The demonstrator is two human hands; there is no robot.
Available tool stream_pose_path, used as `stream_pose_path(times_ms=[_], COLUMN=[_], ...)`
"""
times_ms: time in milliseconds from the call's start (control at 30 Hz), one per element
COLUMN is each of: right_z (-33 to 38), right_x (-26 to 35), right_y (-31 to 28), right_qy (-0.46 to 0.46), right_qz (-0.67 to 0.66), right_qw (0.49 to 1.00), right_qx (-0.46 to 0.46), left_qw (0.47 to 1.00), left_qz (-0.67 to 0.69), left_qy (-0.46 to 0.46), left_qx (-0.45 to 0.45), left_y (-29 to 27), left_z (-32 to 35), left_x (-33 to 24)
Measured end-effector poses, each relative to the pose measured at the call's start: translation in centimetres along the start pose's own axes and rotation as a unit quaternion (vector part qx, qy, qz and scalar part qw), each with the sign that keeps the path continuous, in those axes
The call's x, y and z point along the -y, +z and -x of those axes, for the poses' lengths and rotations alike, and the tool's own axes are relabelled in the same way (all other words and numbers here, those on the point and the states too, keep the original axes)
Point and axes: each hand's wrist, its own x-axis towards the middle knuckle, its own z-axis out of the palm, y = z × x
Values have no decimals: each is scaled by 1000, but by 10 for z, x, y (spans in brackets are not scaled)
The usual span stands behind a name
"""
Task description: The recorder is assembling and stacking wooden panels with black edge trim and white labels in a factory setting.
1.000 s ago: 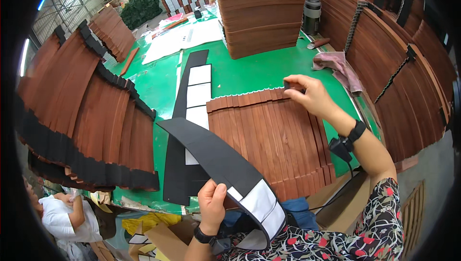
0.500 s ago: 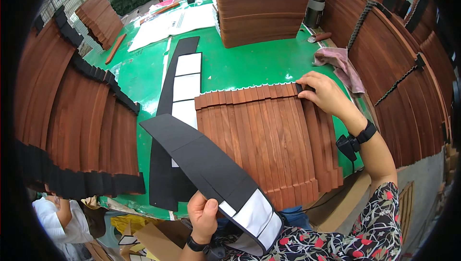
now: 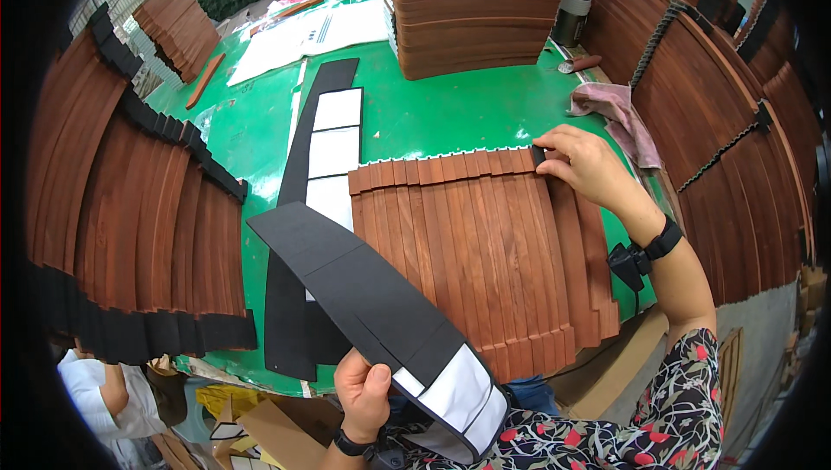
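Observation:
My left hand (image 3: 362,394) grips a long black foam-like strip (image 3: 368,288) with white backing on its near end, thumb on top. The strip slants up and left above the table, overlapping the row of reddish-brown wooden slats (image 3: 459,254). At the row's far right corner, my right hand (image 3: 587,163) pinches a small black piece (image 3: 538,156) against a slat's end. The slats lie side by side, with stepped far and near ends. Left of them, more black strips (image 3: 290,323) with white backing squares (image 3: 333,154) lie flat on the green table (image 3: 467,111).
A tall stack of wooden boards (image 3: 476,16) stands behind the slats. Beside it are a dark bottle (image 3: 573,11) and a pink cloth (image 3: 606,106). Black-ended slats (image 3: 164,228) fill the left side; rope-edged boards (image 3: 718,124) stand right. Another person (image 3: 108,401) is at lower left.
Both hands keep nearly the same places and grips. The whole view has shifted very slightly; the held strip sits a little further left.

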Motion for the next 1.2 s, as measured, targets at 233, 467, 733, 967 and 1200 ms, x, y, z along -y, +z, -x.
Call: stream_pose_path(times_ms=[233,467,733,967,1200], right_z=[-3,-4,-5,-5,-1], right_x=[-1,-2,1,1,7], right_y=[0,2,-1,2,4], right_qy=[-25,-22,4,5,15], right_qz=[35,38,26,34,-10], right_qw=[999,999,999,999,1000], right_qx=[7,9,26,23,23], left_qw=[1000,1000,1000,1000,995], left_qz=[-2,-1,5,2,85], left_qy=[2,4,-3,7,-35], left_qx=[1,2,3,0,33], left_y=[-3,-1,-1,-1,-1], left_z=[1,0,1,0,-11], left_x=[2,1,1,1,-13])
